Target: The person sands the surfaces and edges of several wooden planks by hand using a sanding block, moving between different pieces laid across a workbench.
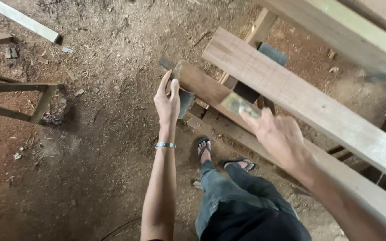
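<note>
Over the sawdust-strewn dirt floor (90,147), the left hand (168,103) rests fingers spread against the end of a long brown wooden plank (202,87), while the right hand (279,136) pinches a small flat metal blade (237,105) above that plank's middle.

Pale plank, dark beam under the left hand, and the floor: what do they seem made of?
Pale plank: bare sawn wood, matte, grain and pencil-like marks showing. Dark beam: wood, browner, probably denser or aged; left hand rests at its end. Floor: packed earth, strewn with sawdust and chips.
</note>
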